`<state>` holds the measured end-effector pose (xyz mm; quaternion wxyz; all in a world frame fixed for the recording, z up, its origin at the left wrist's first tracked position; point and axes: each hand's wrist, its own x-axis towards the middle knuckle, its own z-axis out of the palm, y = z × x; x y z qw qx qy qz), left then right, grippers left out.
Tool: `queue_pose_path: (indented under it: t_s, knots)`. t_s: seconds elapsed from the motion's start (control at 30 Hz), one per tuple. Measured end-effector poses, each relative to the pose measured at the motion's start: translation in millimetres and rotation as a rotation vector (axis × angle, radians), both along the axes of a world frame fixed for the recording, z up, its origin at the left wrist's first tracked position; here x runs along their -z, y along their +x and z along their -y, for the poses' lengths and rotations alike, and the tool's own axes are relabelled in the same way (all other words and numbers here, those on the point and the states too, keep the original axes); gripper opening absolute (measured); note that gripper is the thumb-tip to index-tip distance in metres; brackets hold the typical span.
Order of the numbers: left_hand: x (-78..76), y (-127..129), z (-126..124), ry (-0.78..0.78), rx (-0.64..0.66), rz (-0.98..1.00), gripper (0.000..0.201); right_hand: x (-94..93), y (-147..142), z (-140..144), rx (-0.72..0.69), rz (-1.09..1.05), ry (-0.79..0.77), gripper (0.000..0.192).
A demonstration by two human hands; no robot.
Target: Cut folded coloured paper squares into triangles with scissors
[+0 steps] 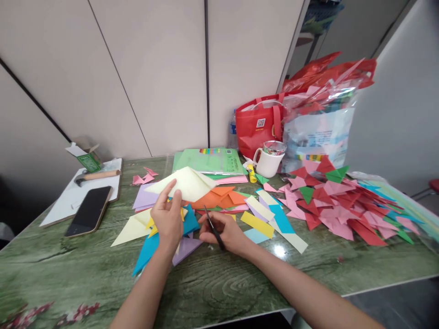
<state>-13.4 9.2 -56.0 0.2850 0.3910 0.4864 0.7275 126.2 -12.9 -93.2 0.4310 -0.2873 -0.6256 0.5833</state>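
Note:
My left hand (168,217) holds up a pale yellow folded paper (183,183) above the middle of the green table (212,283). My right hand (222,230) grips small black scissors (213,227) just right of it, blades pointing up toward the paper. Under both hands lie loose coloured sheets: blue (151,249), purple (185,246), orange (219,198) and yellow strips (257,224).
A heap of red, pink and green folded triangles (343,201) covers the right side. A white mug (269,160), a glue stick (251,173), a red bag (259,125) and a plastic bag (318,123) stand behind. A phone (89,210), a hammer (96,175) and a small box (85,155) sit left.

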Motion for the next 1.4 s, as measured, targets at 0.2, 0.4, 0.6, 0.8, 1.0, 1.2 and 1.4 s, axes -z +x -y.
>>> queue_pose_path:
  t_s: [0.2, 0.4, 0.6, 0.8, 1.0, 1.2, 1.4]
  knots:
    - [-9.8, 0, 4, 0.034, 0.012, 0.026, 0.036, -6.3, 0, 5, -0.097, -0.059, -0.136, 0.05]
    - [-16.1, 4, 10, -0.006, 0.142, 0.148, 0.039, -9.8, -2, 10, -0.112, -0.061, -0.181, 0.041]
    - [-12.3, 11, 19, -0.075, 0.233, 0.015, 0.053, -14.2, -3, 11, -0.098, -0.131, -0.213, 0.049]
    - [-12.8, 15, 21, -0.078, 0.23, 0.071, 0.054, -17.6, -1, 10, -0.114, -0.137, -0.273, 0.048]
    - [-13.4, 15, 20, -0.038, 0.163, 0.061, 0.054, -19.3, 0, 12, -0.136, -0.107, -0.299, 0.049]
    - [-6.7, 19, 29, -0.127, 0.247, -0.19, 0.05, -18.0, 1, 9, -0.101, -0.155, -0.27, 0.049]
    - [-10.6, 27, 33, -0.164, 0.272, -0.141, 0.054, -21.1, 1, 9, -0.105, -0.192, -0.274, 0.045]
